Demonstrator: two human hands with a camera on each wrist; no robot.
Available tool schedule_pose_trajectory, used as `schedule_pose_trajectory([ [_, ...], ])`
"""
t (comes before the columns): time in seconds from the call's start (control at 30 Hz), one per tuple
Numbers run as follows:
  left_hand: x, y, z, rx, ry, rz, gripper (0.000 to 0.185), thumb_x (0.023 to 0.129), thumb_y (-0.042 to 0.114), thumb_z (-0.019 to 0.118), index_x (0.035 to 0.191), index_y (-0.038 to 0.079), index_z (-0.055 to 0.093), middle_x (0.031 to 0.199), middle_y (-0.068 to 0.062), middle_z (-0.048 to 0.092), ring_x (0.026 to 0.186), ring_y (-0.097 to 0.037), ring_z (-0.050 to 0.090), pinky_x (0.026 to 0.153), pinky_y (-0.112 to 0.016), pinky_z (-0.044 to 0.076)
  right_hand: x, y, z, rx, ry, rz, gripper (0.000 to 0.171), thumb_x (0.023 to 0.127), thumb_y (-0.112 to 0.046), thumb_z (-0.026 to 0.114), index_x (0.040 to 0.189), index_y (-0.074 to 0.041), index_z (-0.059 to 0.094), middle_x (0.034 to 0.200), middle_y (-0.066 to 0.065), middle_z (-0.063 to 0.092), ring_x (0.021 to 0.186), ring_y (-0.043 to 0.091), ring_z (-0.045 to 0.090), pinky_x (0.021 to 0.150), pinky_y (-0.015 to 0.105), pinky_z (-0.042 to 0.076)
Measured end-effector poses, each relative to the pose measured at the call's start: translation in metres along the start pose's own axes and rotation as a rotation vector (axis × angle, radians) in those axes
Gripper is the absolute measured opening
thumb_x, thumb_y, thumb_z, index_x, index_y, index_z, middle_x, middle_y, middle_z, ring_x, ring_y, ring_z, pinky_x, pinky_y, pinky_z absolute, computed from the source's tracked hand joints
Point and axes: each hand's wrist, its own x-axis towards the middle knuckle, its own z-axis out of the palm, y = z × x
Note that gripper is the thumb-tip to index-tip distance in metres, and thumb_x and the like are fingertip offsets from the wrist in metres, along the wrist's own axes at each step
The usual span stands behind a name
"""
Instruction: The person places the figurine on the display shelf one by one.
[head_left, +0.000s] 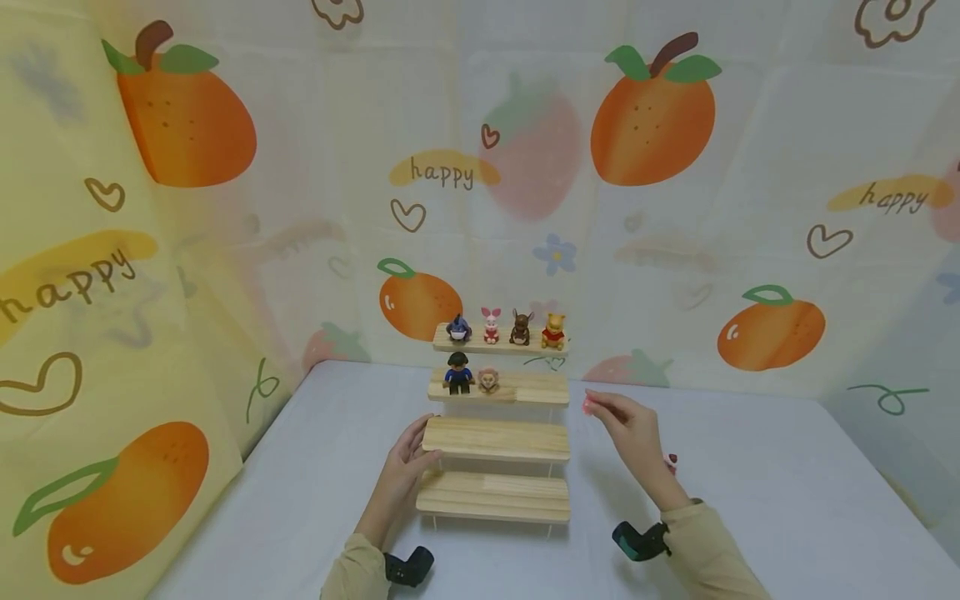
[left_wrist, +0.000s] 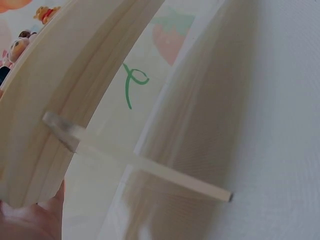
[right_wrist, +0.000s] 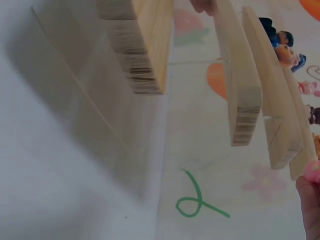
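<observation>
A wooden display stand [head_left: 495, 439] with stepped tiers stands on the white tabletop. My left hand [head_left: 405, 462] grips the left end of its second tier from the bottom, thumb at the front edge. To the right of the stand, my right hand [head_left: 630, 433] pinches a small pink figurine [right_wrist: 312, 171] between thumb and fingertips; its shape is mostly hidden. On the top tier sit a blue donkey [head_left: 458, 329], a pink piglet [head_left: 491, 326], a brown kangaroo-like figurine [head_left: 521, 327] and a yellow bear [head_left: 553, 332]. One tier down are a dark-haired toy figure [head_left: 459, 374] and a lion-like figurine [head_left: 488, 381].
Partly behind my right wrist, a small red-and-white figurine [head_left: 671, 463] is on the tabletop. A printed cloth [head_left: 525, 250] with fruit and hearts hangs behind and at the sides. Thin clear legs [left_wrist: 180, 180] support the stand.
</observation>
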Motion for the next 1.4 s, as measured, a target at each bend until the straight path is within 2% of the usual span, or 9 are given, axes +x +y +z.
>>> schedule_pose_trajectory([
  [0.23, 0.001, -0.001, -0.001, -0.018, -0.009, 0.003, 0.064, 0.081, 0.002, 0.064, 0.135, -0.001, 0.031, 0.138, -0.019, 0.032, 0.122, -0.028, 0.035, 0.095, -0.025, 0.035, 0.01, -0.005, 0.005, 0.014, -0.026, -0.065, 0.019, 0.07, 0.017, 0.065, 0.088, 0.011, 0.066, 0.079, 0.019, 0.065, 0.065, 0.026, 0.061, 0.061, 0.013, 0.049],
  [0.5, 0.001, -0.002, 0.0, -0.013, 0.006, 0.0, 0.065, 0.08, 0.005, 0.066, 0.135, 0.002, 0.032, 0.137, -0.016, 0.034, 0.121, -0.025, 0.037, 0.095, -0.025, 0.036, 0.017, -0.01, 0.01, -0.006, -0.035, -0.055, 0.016, 0.073, 0.015, 0.065, 0.088, 0.011, 0.066, 0.078, 0.018, 0.065, 0.063, 0.025, 0.059, 0.057, 0.013, 0.047],
  [0.77, 0.002, -0.004, 0.0, 0.002, -0.005, 0.022, 0.066, 0.08, 0.007, 0.066, 0.135, 0.0, 0.031, 0.137, -0.018, 0.033, 0.122, -0.027, 0.036, 0.095, -0.025, 0.035, 0.016, 0.025, 0.024, 0.044, -0.018, -0.1, 0.012, 0.076, 0.002, 0.068, 0.087, 0.004, 0.069, 0.081, 0.009, 0.067, 0.065, 0.012, 0.06, 0.056, 0.015, 0.048],
  [0.8, 0.002, -0.004, 0.0, 0.005, -0.004, 0.023, 0.066, 0.08, 0.007, 0.066, 0.135, 0.0, 0.031, 0.137, -0.018, 0.033, 0.122, -0.027, 0.036, 0.095, -0.025, 0.035, 0.014, 0.044, 0.03, 0.078, -0.019, -0.112, 0.012, 0.078, -0.001, 0.068, 0.089, 0.002, 0.069, 0.082, 0.008, 0.067, 0.067, 0.012, 0.061, 0.057, 0.017, 0.049],
  [0.97, 0.002, -0.005, 0.0, 0.036, 0.009, 0.012, 0.066, 0.08, 0.01, 0.067, 0.135, 0.002, 0.032, 0.137, -0.017, 0.033, 0.121, -0.027, 0.037, 0.095, -0.025, 0.035, 0.019, 0.047, 0.041, 0.138, -0.032, -0.097, 0.013, 0.08, -0.003, 0.066, 0.091, 0.003, 0.068, 0.08, 0.009, 0.067, 0.066, 0.016, 0.063, 0.055, 0.021, 0.051],
  [1.0, 0.002, -0.005, 0.0, 0.039, 0.012, 0.007, 0.066, 0.08, 0.01, 0.067, 0.135, 0.003, 0.032, 0.137, -0.016, 0.033, 0.121, -0.026, 0.037, 0.095, -0.024, 0.035, 0.02, 0.046, 0.042, 0.136, -0.038, -0.086, 0.013, 0.079, -0.001, 0.066, 0.091, 0.004, 0.068, 0.081, 0.01, 0.067, 0.066, 0.017, 0.063, 0.056, 0.021, 0.051],
  [1.03, 0.002, -0.004, 0.0, 0.043, 0.014, 0.001, 0.066, 0.08, 0.011, 0.067, 0.135, 0.003, 0.032, 0.137, -0.016, 0.034, 0.121, -0.026, 0.037, 0.095, -0.024, 0.035, 0.024, 0.027, 0.041, 0.111, -0.039, -0.069, 0.012, 0.077, 0.003, 0.066, 0.089, 0.006, 0.067, 0.079, 0.012, 0.066, 0.065, 0.019, 0.063, 0.055, 0.021, 0.051],
  [1.17, 0.001, -0.002, 0.0, 0.032, 0.016, -0.003, 0.065, 0.08, 0.009, 0.067, 0.135, 0.003, 0.032, 0.137, -0.016, 0.034, 0.121, -0.026, 0.038, 0.095, -0.025, 0.035, 0.03, 0.012, 0.047, 0.124, -0.064, -0.013, 0.013, 0.076, 0.009, 0.064, 0.089, 0.008, 0.066, 0.081, 0.016, 0.066, 0.07, 0.027, 0.063, 0.061, 0.021, 0.052],
  [1.4, 0.002, -0.001, -0.002, 0.048, 0.003, -0.001, 0.067, 0.08, 0.01, 0.067, 0.135, 0.0, 0.031, 0.137, -0.018, 0.033, 0.12, -0.029, 0.039, 0.094, -0.026, 0.037, 0.036, -0.014, 0.052, 0.147, -0.103, 0.105, 0.013, 0.079, 0.009, 0.062, 0.092, 0.012, 0.064, 0.082, 0.023, 0.063, 0.072, 0.036, 0.061, 0.062, 0.03, 0.054],
])
